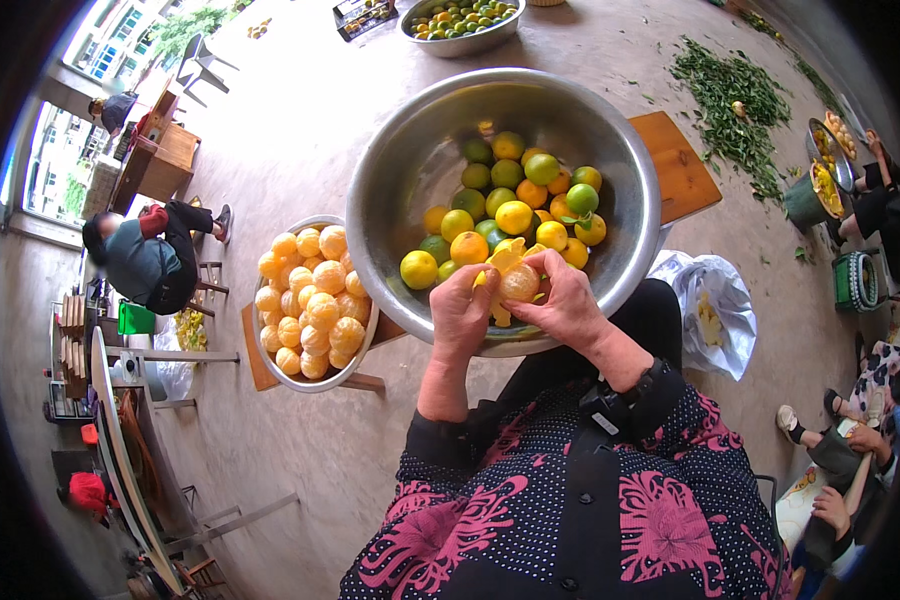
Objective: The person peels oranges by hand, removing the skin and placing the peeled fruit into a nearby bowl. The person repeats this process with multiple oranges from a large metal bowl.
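Observation:
Between my two hands is a mostly peeled mandarin (520, 283), held over the near side of a large metal basin (412, 150). My right hand (566, 304) grips the fruit with thumb and fingers. Pinched by my left hand (465, 307) is the yellow mandarin peel (506, 259), which still hangs around the fruit's left side. Unpeeled green and yellow mandarins (513, 217) lie heaped in the basin. At its left, a smaller metal bowl (375, 330) is piled with peeled mandarins (322, 309).
A wooden bench (671, 161) supports the basin. Right of my knees, a white plastic bag (735, 300) holds peel. Another basin of mandarins (461, 45) stands beyond, with a leaf pile (735, 105) at far right. People sit on both sides; one person (142, 251) is at left.

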The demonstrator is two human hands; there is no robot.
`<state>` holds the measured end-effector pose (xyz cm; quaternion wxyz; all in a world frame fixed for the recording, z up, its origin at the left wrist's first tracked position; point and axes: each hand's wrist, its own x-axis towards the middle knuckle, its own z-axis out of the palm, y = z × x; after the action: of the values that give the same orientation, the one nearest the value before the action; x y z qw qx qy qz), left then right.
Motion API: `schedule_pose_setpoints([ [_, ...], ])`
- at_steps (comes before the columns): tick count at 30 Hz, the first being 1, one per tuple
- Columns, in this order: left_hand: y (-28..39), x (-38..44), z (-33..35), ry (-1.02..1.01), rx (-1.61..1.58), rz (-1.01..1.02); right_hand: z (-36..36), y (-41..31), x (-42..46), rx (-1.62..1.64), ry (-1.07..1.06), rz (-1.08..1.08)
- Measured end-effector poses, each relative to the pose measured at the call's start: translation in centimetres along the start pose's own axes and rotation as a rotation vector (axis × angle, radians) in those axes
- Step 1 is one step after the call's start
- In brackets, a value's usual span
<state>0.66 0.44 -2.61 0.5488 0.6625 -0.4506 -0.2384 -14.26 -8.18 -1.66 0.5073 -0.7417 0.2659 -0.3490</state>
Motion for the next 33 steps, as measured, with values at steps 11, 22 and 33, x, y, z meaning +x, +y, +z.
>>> schedule_pose_setpoints([
  [11, 0.6, 0.4, 0.0, -0.043, -0.07, -0.079, 0.2, 0.0, -0.6, -0.145, 0.009, -0.064],
  [22, 0.2, -0.2, 0.5, 0.143, -0.08, 0.099, -0.2, -0.6, 0.3, -0.013, -0.062, 0.073],
  [33, 0.0, 0.3, 0.2, -0.008, -0.126, -0.004, -0.3, 0.0, -0.2, -0.063, -0.059, 0.026],
])
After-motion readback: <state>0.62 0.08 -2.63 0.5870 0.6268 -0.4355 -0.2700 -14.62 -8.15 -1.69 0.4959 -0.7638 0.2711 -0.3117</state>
